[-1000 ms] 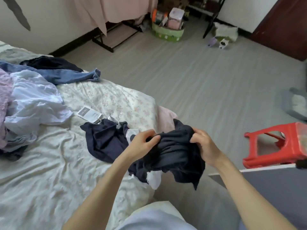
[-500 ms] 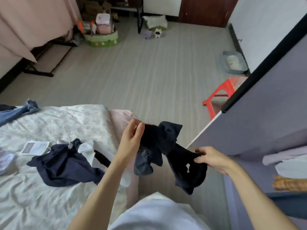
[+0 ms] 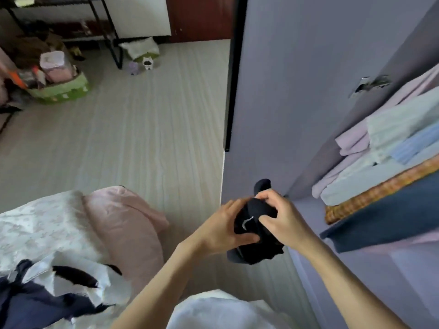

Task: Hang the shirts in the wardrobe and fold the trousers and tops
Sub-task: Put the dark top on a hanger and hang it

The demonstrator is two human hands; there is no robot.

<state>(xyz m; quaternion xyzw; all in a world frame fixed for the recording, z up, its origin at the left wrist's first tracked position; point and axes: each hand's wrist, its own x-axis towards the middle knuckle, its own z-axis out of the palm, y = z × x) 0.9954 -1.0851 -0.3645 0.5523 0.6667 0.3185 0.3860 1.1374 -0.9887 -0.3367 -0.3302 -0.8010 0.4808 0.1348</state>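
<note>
Two hands [image 3: 256, 224], one black garment [image 3: 249, 229].

Both hands [image 3: 256, 224] sit at five o'clock, just beside the open wardrobe door [image 3: 285, 91], which walls off twelve o'clock. Stacked folded clothes [image 3: 380, 162] crowd the shelf at three. Bare floor [image 3: 142, 138] lies open toward ten; the bed [image 3: 47, 229] blocks eight.
</note>
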